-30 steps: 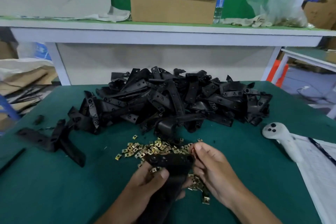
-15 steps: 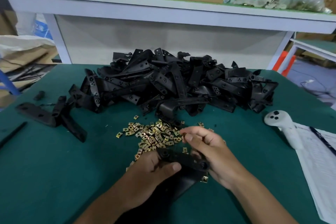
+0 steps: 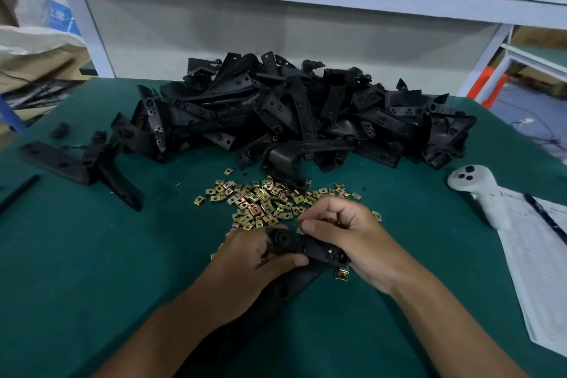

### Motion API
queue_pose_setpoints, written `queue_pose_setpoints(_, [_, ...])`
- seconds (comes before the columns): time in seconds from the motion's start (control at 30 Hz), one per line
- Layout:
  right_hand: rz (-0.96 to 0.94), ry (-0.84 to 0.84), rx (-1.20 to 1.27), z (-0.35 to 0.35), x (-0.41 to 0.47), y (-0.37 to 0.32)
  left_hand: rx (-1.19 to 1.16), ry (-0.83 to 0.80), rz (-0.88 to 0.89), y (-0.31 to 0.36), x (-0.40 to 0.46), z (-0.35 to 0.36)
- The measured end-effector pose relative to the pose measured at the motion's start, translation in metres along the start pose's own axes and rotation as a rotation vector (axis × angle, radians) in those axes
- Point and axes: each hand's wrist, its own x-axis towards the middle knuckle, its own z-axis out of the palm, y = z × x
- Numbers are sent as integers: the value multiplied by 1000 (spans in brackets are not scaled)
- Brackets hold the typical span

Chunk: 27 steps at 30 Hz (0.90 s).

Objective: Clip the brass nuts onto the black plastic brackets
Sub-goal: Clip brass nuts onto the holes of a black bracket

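- Head view: the left hand [image 3: 257, 258] is curled round a black plastic bracket [image 3: 306, 247] low in the middle of the green surface [image 3: 92, 255], thumb laid across its near edge.
- The right hand [image 3: 346, 233] has its fingers bent over the bracket's right end, fingertips pinched together — a brass nut seems to sit between them, though that is too small to be sure.
- Loose brass nuts [image 3: 264, 199] lie scattered just at 12 o'clock of the hands; one nut [image 3: 341, 274] lies under the bracket's right end.
- The bracket pile [image 3: 291, 113] sits further off at 12 o'clock.
- The bracket looks stiff and light — best gripped along its flat bar. The nuts look tiny, springy and slippery; pinch them by the edges.
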Motion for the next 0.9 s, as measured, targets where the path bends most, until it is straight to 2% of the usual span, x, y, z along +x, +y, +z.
queue_pose_setpoints(0.4, [3, 20, -14, 3, -2, -1, 33, 13, 38, -1, 1, 1])
queue_pose_setpoints(0.77, [-136, 55, -154, 0, -4, -3, -23, 92, 93, 3, 0, 3])
queue_pose_setpoints(0.9, [-161, 6, -175, 4, -5, 0, 7, 131, 116, 2, 1, 1])
